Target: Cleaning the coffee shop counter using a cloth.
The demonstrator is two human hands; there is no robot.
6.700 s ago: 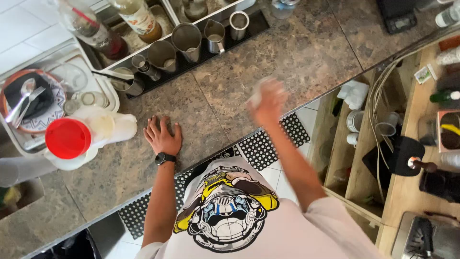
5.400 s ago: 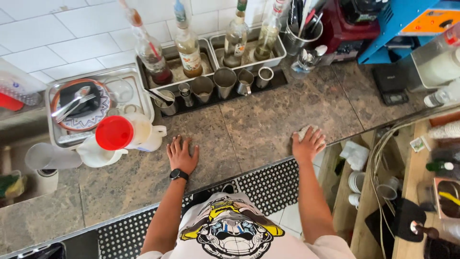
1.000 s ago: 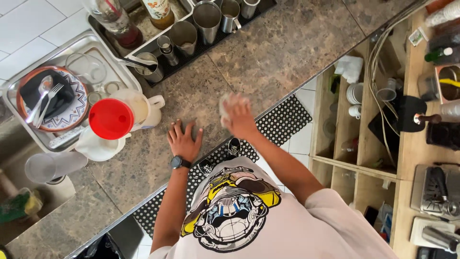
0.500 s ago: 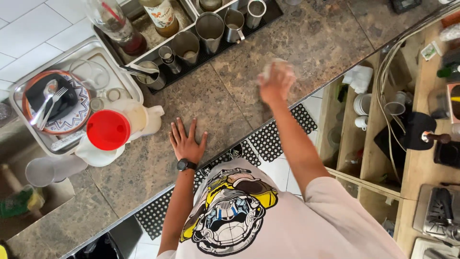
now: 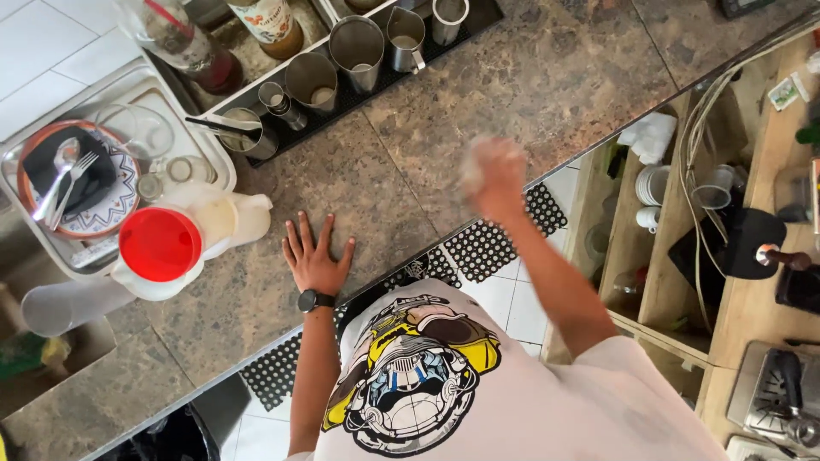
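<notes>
Two hands work the stone counter: the left hand lies flat with fingers spread, the right hand closes on a pale cloth, blurred. Soft and light, likely limp; best bunched in the palm.

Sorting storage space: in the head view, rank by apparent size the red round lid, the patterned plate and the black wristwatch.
1. Patterned plate, partly covered.
2. Red round lid, slightly smaller, though it sits higher, so unsure.
3. Black wristwatch on the left hand, clearly smallest.
</notes>
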